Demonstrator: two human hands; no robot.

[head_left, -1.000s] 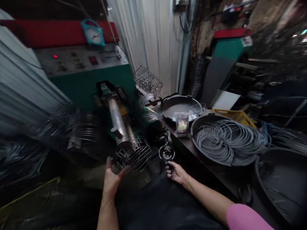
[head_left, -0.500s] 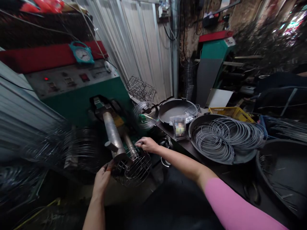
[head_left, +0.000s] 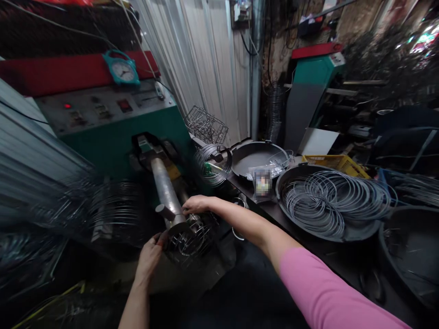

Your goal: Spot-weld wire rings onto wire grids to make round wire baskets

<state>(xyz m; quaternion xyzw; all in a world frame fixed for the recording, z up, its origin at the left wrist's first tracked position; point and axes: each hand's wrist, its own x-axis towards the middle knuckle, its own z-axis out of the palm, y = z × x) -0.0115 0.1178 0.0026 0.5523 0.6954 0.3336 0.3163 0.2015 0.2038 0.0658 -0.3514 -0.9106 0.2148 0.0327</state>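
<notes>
A round metal wire basket (head_left: 194,244) hangs around the lower arm of a green spot welder, below the thick upper metal cylinder (head_left: 166,187). My left hand (head_left: 151,256) is at the basket's left side, its fingers closed on the wire edge just under the cylinder's end. Beside the cylinder's right side, above the basket, my right hand (head_left: 198,204) has its fingers pinched together. What lies between those fingertips is hidden.
The welder's green body (head_left: 113,137) carries a teal dial clock or scale (head_left: 123,71). To the right, a dark pan (head_left: 356,235) holds many wire rings (head_left: 318,196); another round pan (head_left: 254,155) stands behind. Stacked wire rings (head_left: 118,210) sit at left.
My right hand has moved left, from the basket's upper rim to the cylinder's side. My left hand stays at the basket's left edge. The view has shifted slightly.
</notes>
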